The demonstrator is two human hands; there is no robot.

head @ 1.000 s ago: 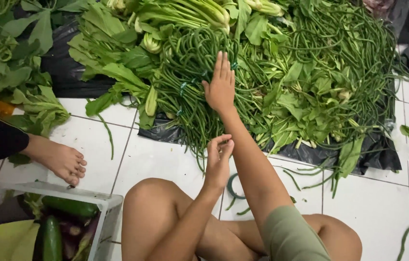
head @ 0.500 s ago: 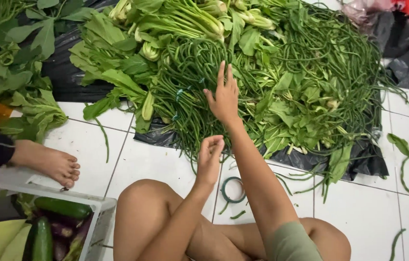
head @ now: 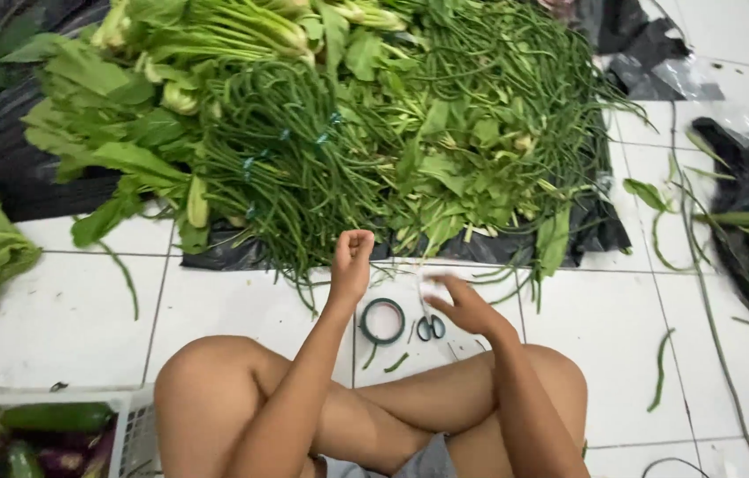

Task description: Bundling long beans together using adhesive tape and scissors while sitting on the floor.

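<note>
Head view: left hand (head: 352,258) fingers closed together, empty; right hand (head: 463,304) fingers loosely apart above small scissors (head: 430,326); long green beans (head: 303,159) beyond, some bundled, most loose.

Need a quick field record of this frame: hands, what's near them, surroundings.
setting: person sitting cross-legged on a white tiled floor
left hand: left hand raised in a closed fist, near the long beans; contents not clear
right hand: right hand blurred, fingers spread, above the scissors
between hands: green tape roll on the floor
greens: leafy greens and beans piled on black plastic sheet
lower left: white crate with cucumber
</note>
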